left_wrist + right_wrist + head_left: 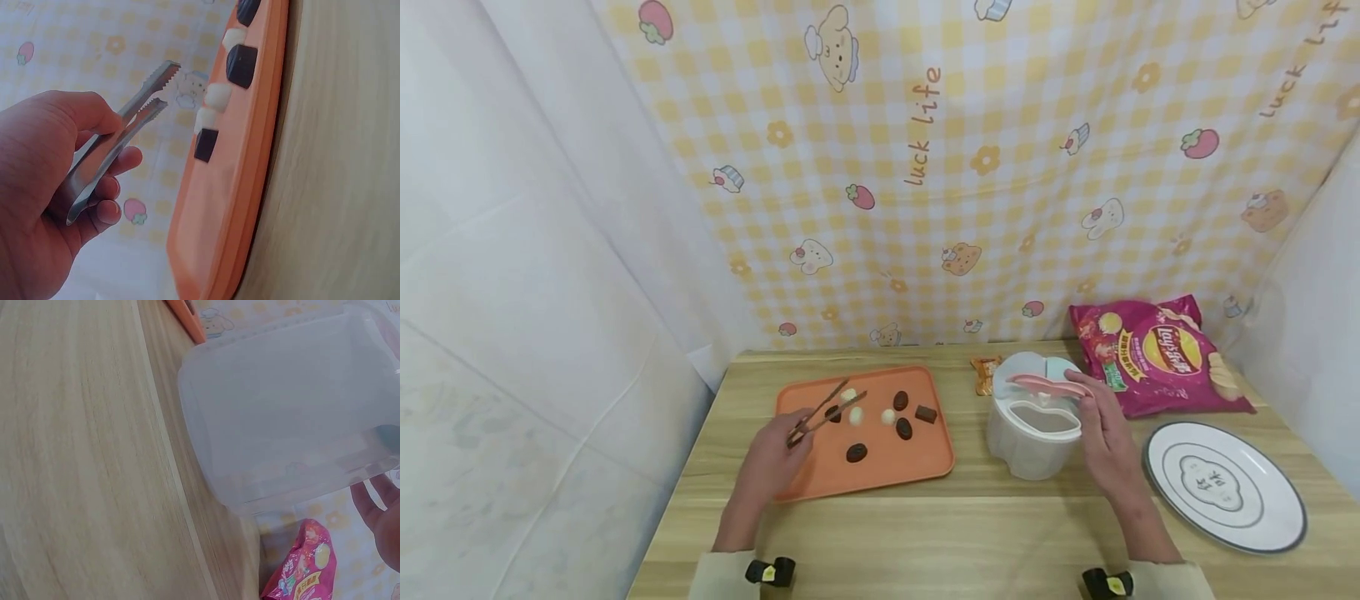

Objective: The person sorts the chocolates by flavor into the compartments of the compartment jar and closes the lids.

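My left hand (778, 458) holds metal tongs (100, 162) with serrated tips, which are apart with nothing between them. The tongs point over an orange tray (880, 479), where several dark chocolates (857, 452) and white pieces (888, 416) lie. To the right stands a translucent container (1030, 454) with a sectioned top. My right hand (1108, 442) pinches the end of its raised pink lid (1045, 384), above an uncovered compartment. A mint-green lid (1060, 367) sits behind the pink one. In the right wrist view the container's wall hides most of the top.
Behind my right hand leans a magenta chip bag (1157, 354) against the patterned curtain (985, 208). A white plate (1262, 492) with a dark rim lies at the right. A small orange packet (985, 375) is beside the container's back left.
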### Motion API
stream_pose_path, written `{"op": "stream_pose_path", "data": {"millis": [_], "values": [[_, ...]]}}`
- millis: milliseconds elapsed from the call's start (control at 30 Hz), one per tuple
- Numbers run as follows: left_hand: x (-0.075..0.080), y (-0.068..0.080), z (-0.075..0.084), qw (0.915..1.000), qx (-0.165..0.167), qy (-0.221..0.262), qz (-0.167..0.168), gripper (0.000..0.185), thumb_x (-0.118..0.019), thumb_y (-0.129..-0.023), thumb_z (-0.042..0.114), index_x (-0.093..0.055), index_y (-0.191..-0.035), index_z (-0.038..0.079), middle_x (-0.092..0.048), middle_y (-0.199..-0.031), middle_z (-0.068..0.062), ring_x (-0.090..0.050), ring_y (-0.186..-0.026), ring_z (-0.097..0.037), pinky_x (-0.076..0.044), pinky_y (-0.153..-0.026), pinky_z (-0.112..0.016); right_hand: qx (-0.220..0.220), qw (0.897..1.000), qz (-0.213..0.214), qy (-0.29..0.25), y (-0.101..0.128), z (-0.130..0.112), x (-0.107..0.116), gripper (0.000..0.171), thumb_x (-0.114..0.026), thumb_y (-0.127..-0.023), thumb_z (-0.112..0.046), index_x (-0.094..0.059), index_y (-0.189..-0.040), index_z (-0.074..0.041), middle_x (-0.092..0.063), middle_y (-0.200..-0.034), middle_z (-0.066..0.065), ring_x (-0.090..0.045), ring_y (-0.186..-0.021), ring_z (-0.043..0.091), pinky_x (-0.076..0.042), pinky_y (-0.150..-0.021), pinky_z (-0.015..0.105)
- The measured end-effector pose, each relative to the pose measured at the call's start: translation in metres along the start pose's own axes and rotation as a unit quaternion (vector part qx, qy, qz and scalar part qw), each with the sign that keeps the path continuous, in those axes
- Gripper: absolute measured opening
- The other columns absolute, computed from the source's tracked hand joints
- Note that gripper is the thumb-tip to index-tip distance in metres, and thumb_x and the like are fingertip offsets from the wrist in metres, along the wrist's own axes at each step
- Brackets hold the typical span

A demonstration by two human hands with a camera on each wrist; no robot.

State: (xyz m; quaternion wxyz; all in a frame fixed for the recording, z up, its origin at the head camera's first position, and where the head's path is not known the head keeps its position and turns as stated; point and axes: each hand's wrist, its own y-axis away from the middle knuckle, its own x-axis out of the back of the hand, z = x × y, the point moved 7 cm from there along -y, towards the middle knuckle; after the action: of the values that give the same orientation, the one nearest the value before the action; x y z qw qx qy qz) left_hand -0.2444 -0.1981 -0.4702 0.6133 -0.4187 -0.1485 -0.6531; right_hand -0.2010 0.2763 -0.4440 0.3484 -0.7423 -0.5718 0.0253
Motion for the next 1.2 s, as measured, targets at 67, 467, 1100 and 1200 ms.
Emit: {"op": "stream_pose_path", "data": {"millis": [67, 467, 1100, 1200], "values": [[-0.006, -0.003, 0.005, 0.9999, -0.009, -0.004, -0.007, 0.033, -0.07, -0.096, 0.006, -0.07, -0.129, 0.005, -0.067, -0.101, -0.004, -0.064, -0.082, -0.014, -0.056, -0.067, -0.029, 0.009, 1.0, 0.007, -0.001, 0.0, 0.0, 0.0, 0.036, -0.039, -0.111, -0.005, -0.055, -0.144, -0.002, -0.053, -0.144, 0.014, -0.04, -0.138, 0.004, -0.027, -0.109, 0.015], [-0.038, -0.015, 0.025, 0.9979, -0.025, -0.002, -0.059, 0.033, -0.067, -0.098, 0.007, -0.069, -0.132, 0.005, -0.068, -0.103, -0.004, -0.067, -0.094, -0.018, -0.058, -0.076, -0.03, 0.008, 1.0, 0.008, -0.007, 0.001, 0.002, -0.004, 0.035, -0.041, -0.11, -0.004, -0.057, -0.141, -0.002, -0.054, -0.143, 0.014, -0.041, -0.137, 0.004, -0.028, -0.109, 0.015], [-0.065, -0.036, 0.03, 0.9953, -0.022, 0.001, -0.094, 0.026, -0.067, -0.098, 0.008, -0.071, -0.124, 0.006, -0.07, -0.102, -0.004, -0.066, -0.081, -0.012, -0.053, -0.066, -0.03, 0.026, 1.0, 0.015, -0.006, 0.0, 0.001, -0.001, 0.033, -0.042, -0.109, 0.0, -0.058, -0.138, 0.001, -0.054, -0.142, 0.018, -0.04, -0.137, 0.002, -0.027, -0.109, 0.015], [-0.066, -0.037, 0.029, 0.9944, -0.013, 0.005, -0.104, 0.023, -0.066, -0.099, 0.01, -0.072, -0.121, 0.006, -0.068, -0.097, -0.001, -0.058, -0.068, -0.009, -0.047, -0.057, -0.027, 0.024, 1.0, 0.018, -0.005, 0.0, 0.001, 0.0, 0.033, -0.042, -0.109, 0.0, -0.058, -0.138, 0.001, -0.054, -0.142, 0.017, -0.04, -0.137, 0.002, -0.027, -0.109, 0.015]]}}
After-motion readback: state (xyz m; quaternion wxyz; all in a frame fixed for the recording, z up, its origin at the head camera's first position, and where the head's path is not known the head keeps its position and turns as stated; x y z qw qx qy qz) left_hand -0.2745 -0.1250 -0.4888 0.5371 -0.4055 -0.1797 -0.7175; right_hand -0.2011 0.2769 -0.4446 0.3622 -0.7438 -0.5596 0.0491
